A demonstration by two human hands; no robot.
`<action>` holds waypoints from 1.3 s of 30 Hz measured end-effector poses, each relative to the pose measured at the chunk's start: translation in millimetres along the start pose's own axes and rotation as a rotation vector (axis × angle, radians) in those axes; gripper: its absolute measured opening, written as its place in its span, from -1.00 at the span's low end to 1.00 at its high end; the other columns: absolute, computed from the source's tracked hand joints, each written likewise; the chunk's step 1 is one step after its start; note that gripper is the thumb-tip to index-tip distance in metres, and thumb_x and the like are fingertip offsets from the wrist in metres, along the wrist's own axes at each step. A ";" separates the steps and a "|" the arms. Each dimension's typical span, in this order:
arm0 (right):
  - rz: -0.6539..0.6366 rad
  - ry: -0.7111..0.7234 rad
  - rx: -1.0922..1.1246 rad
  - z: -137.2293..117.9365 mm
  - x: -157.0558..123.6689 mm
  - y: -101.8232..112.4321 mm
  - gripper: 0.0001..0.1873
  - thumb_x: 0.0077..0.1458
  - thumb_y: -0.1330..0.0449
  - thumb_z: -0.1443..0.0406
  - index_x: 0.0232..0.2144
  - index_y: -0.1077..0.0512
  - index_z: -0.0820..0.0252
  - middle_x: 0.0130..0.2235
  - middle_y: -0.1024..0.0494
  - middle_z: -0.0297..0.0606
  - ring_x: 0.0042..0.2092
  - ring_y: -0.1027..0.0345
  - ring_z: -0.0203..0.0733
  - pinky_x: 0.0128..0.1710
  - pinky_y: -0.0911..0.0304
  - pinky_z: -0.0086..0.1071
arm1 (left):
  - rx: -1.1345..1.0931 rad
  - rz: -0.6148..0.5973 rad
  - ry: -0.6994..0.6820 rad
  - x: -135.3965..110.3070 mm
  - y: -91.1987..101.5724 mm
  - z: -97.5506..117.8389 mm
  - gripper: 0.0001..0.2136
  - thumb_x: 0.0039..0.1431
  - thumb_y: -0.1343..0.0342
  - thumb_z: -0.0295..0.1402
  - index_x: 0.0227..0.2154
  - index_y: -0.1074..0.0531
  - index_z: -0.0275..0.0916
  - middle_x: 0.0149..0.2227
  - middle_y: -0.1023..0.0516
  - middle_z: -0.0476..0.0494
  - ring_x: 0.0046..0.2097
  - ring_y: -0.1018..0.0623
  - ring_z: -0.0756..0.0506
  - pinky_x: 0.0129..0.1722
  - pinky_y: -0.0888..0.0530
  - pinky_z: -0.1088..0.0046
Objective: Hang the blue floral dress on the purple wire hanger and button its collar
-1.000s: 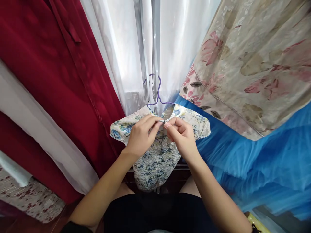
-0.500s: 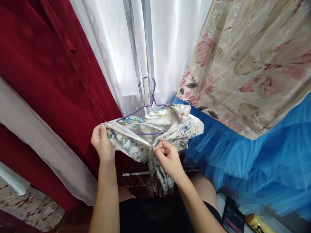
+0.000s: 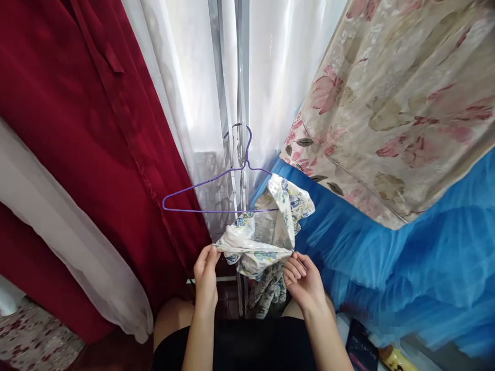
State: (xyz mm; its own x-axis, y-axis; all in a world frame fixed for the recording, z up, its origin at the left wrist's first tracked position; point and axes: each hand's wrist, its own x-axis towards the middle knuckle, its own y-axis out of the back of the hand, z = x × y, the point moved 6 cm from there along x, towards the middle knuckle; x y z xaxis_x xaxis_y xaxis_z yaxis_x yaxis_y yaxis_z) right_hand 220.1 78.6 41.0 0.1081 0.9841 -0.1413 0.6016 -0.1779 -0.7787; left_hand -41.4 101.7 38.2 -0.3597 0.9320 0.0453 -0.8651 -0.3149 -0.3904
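Note:
A white garment with a blue and yellow floral print hangs by one shoulder from the right arm of a purple hanger. The hanger's left arm is bare, and its hook is up against pale vertical strips. My left hand pinches the garment's loose left shoulder, below the hanger's lower bar. At the front of the neckline, my right hand grips the edge between thumb and fingers. The neckline edge is stretched straight between both hands. The garment's lower part dangles in folds behind my right hand.
Red curtain cloth hangs at the left, with white sheer cloth behind the hanger. A beige floral cloth and blue tulle fill the right. A phone and a yellow item lie at lower right.
The garment's left shoulder has come off the hanger's left arm. My left hand has moved down and right with it, and my right hand has shifted right and down, holding the neckline.

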 end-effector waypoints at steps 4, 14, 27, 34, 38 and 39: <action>0.088 0.048 0.065 10.2 2.2 32.6 -0.72 -0.06 -0.28 0.33 -0.57 -0.20 0.08 -0.63 0.14 -0.61 -0.60 0.31 -0.36 -0.64 0.07 -0.48 | 0.131 -0.132 -0.139 -19.8 -39.0 30.0 -0.71 0.28 -0.19 -0.09 -0.16 -0.54 -0.24 -0.12 -0.64 -0.14 -0.05 -0.59 -0.13 -0.03 -0.48 0.45; -0.005 0.108 -0.571 23.6 -23.3 -10.6 -0.83 0.12 -0.31 0.16 -0.40 -0.49 0.12 -0.47 -0.35 -0.36 -0.41 -0.19 -0.21 -0.42 -0.15 -0.37 | 0.357 -0.420 -0.211 -74.1 -83.0 45.5 -0.75 0.35 -0.10 -0.17 -0.19 -0.61 -0.18 0.12 -0.58 -0.26 0.24 -0.47 -0.32 0.20 -0.39 0.23; -0.168 -0.389 -0.046 40.4 -57.6 -47.1 -0.63 -0.12 -0.45 0.03 -0.58 -0.52 0.21 -0.45 -0.60 -0.24 -0.21 -0.50 0.01 -0.06 -0.35 -0.20 | 0.298 -0.655 0.049 -84.8 -82.2 26.6 -0.61 0.41 -0.05 -0.14 0.23 -0.36 -0.04 0.31 -0.39 -0.18 0.31 -0.39 -0.25 0.29 -0.32 0.21; -0.103 -0.234 -0.106 9.6 -63.9 -27.9 -0.48 -0.17 -0.50 0.01 -0.22 -0.61 0.21 -0.43 -0.62 -0.20 -0.28 -0.54 0.03 -0.18 -0.41 -0.20 | 0.193 -0.817 0.267 -103.5 -69.1 -17.5 -0.52 0.29 -0.22 -0.18 0.24 -0.36 -0.07 0.32 -0.37 -0.21 0.34 -0.34 -0.27 0.34 -0.27 0.17; -0.354 -0.300 -0.260 12.4 -73.3 -22.5 -0.44 -0.28 -0.54 0.19 -0.16 -0.57 0.21 -0.43 -0.57 -0.28 -0.37 -0.46 -0.12 -0.33 -0.35 -0.33 | 0.245 -1.022 0.284 -119.8 -69.0 -29.0 -0.29 -0.01 -0.45 -0.28 0.23 -0.36 0.03 0.18 -0.50 -0.18 0.18 -0.49 -0.31 0.22 -0.39 0.13; -0.465 -0.334 -0.307 15.0 -76.3 -26.6 -0.46 -0.28 -0.54 0.17 -0.20 -0.57 0.22 -0.45 -0.55 -0.29 -0.40 -0.43 -0.14 -0.35 -0.34 -0.34 | 0.263 -1.051 0.248 -120.3 -71.2 -25.9 -0.28 -0.08 -0.48 -0.29 0.20 -0.40 0.06 0.15 -0.51 -0.16 0.16 -0.50 -0.31 0.20 -0.40 0.14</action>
State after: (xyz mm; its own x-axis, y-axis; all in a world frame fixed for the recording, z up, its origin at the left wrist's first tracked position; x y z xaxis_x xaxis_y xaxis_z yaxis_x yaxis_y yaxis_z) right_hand 184.0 8.3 63.4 -0.4404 0.8962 -0.0529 0.7303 0.3234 -0.6017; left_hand 72.6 16.7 36.7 0.6505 0.7584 0.0424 -0.7562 0.6518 -0.0576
